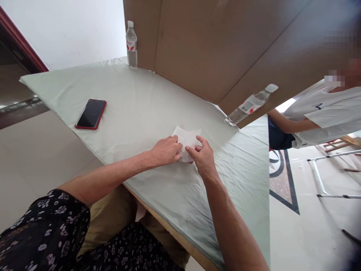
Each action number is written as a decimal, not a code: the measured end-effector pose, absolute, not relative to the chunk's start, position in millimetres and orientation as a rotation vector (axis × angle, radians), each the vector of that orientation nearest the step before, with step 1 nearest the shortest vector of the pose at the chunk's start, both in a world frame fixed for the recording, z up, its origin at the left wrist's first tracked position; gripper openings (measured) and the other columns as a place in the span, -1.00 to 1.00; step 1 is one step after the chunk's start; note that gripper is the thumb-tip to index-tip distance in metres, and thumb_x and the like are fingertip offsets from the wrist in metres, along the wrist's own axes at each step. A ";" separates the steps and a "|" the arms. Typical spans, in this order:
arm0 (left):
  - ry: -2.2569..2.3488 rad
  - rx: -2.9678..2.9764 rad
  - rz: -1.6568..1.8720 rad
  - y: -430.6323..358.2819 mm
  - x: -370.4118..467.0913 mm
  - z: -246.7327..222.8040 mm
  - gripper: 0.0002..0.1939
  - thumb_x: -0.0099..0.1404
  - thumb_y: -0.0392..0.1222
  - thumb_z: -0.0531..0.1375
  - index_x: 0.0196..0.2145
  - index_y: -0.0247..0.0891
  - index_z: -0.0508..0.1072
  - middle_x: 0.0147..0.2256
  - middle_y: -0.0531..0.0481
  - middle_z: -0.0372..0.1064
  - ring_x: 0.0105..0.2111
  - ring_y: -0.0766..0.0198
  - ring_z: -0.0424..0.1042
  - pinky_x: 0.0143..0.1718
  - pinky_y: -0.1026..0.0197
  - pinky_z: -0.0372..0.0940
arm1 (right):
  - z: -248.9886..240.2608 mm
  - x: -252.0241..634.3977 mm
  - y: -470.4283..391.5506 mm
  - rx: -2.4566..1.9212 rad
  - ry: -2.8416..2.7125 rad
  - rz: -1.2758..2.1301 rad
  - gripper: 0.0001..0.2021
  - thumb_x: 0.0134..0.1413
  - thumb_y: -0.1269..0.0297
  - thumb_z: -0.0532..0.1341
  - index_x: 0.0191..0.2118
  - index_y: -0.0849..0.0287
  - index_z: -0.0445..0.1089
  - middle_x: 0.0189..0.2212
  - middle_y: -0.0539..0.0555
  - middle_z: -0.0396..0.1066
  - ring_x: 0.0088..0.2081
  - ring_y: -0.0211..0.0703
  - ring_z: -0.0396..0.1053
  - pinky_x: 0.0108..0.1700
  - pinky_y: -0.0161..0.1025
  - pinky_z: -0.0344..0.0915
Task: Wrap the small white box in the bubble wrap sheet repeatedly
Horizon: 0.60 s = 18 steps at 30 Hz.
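Red-edged phone [90, 114]: one, lying flat on the pale cloth-covered counter [132, 113], near its left side, screen up and dark.
Left bottle [131, 49]: one, clear, white cap on, upright beside the left end of the brown panel.
Left hand [168, 150]: fingers curled nearly closed, their tips seemingly pinching the left part of the white sheet.
White sheet [189, 136]: one, thin and creased, paper or film, cannot tell which; on the counter between the hands. Far part spread out, near part bunched by the fingers; handling looks partway along, with no finished fold or closed packet visible. Whether anything lies within is hidden.
Red bit [191, 162]: small, at the near edge of the sheet; nature unclear.
Brown panel [197, 45]: one, standing beyond the hands, seams visible.
Right hand [203, 155]: half open, thumb and forefinger parted over the sheet, other fingers curled; no firm hold seen, contact uncertain.
Right bottle [251, 105]: one, clear, capped, slanted in view, beside the panel.
Seated person [332, 109]: white top, forearm showing, past the counter.
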<state>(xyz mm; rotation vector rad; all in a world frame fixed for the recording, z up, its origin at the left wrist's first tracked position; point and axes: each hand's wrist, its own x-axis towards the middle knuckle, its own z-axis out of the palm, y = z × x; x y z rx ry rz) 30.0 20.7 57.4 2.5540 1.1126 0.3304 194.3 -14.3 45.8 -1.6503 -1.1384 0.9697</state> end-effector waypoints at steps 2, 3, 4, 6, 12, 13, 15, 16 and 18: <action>1.112 2.513 0.358 21.5 30.6 56.4 -0.85 0.25 -0.32 0.14 -0.30 -0.30 0.52 -0.23 -0.19 0.39 -0.25 0.05 0.44 -0.29 0.12 0.34 | 48.9 187.7 -11.6 -1.604 -1.112 1.001 -0.07 -0.18 0.11 0.32 0.33 0.33 0.03 -0.54 -0.13 0.30 -0.54 -0.23 0.27 -0.62 -0.30 0.28; 1.114 2.499 0.366 21.8 30.7 55.5 -0.85 0.25 -0.32 0.13 -0.29 -0.30 0.52 -0.23 -0.18 0.39 -0.25 0.07 0.44 -0.29 0.13 0.34 | 50.1 185.0 -10.5 -1.586 -1.112 1.001 -0.06 -0.17 0.11 0.32 0.33 0.34 0.01 -0.54 -0.13 0.31 -0.55 -0.24 0.27 -0.61 -0.31 0.29; 1.112 2.491 0.374 22.1 30.6 54.3 -0.84 0.26 -0.32 0.13 -0.27 -0.29 0.52 -0.23 -0.17 0.39 -0.25 0.08 0.45 -0.28 0.14 0.34 | 51.3 182.6 -9.6 -1.577 -1.116 0.996 -0.06 -0.16 0.11 0.32 0.34 0.35 0.00 -0.54 -0.13 0.32 -0.56 -0.25 0.28 -0.61 -0.31 0.30; 1.101 2.474 0.394 22.6 29.9 50.8 -0.83 0.27 -0.30 0.12 -0.24 -0.28 0.51 -0.23 -0.15 0.39 -0.23 0.09 0.45 -0.26 0.15 0.35 | 53.7 178.6 -9.1 -1.579 -1.137 0.991 -0.06 -0.13 0.11 0.31 0.35 0.37 -0.03 -0.52 -0.11 0.37 -0.57 -0.26 0.29 -0.59 -0.30 0.32; 1.050 2.274 0.620 26.2 22.7 35.7 -0.55 0.19 -0.30 0.18 0.06 -0.30 0.36 -0.07 -0.15 0.42 -0.13 0.14 0.44 -0.14 0.14 0.37 | 60.3 172.8 -15.9 -1.642 -1.286 0.982 -0.16 0.04 0.16 0.18 0.39 0.38 -0.09 -0.19 0.19 0.57 -0.49 -0.24 0.42 -0.46 -0.26 0.38; 1.036 2.210 0.654 27.0 21.0 34.2 -0.48 0.17 -0.31 0.19 0.11 -0.30 0.32 -0.04 -0.16 0.42 -0.15 0.17 0.44 -0.14 0.15 0.37 | 60.0 173.1 -17.4 -1.649 -1.327 0.978 -0.19 0.05 0.20 0.15 0.39 0.38 -0.09 -0.14 0.22 0.57 -0.46 -0.23 0.44 -0.42 -0.24 0.40; 1.034 2.050 0.688 28.0 18.1 33.5 -0.42 0.15 -0.30 0.21 0.15 -0.31 0.28 -0.01 -0.16 0.42 -0.25 0.24 0.45 -0.19 0.18 0.39 | 57.8 174.7 -20.2 -1.657 -1.430 0.948 -0.23 0.06 0.27 0.12 0.38 0.34 -0.07 -0.06 0.25 0.56 -0.41 -0.19 0.49 -0.31 -0.18 0.43; 1.052 1.973 0.698 28.1 17.2 34.3 -0.44 0.15 -0.28 0.21 0.13 -0.31 0.30 -0.01 -0.15 0.41 -0.31 0.28 0.44 -0.23 0.19 0.39 | 56.2 175.9 -21.4 -1.657 -1.490 0.917 -0.24 0.05 0.30 0.11 0.38 0.31 -0.05 -0.04 0.25 0.55 -0.37 -0.16 0.51 -0.25 -0.14 0.45; 1.115 1.887 0.740 27.6 17.7 36.9 -0.60 0.16 -0.23 0.22 -0.02 -0.30 0.39 -0.05 -0.13 0.40 -0.39 0.34 0.40 -0.29 0.20 0.38 | 53.3 178.4 -23.2 -1.648 -1.606 0.841 -0.26 0.03 0.36 0.09 0.38 0.27 -0.02 -0.01 0.25 0.55 -0.26 -0.09 0.54 -0.10 -0.05 0.45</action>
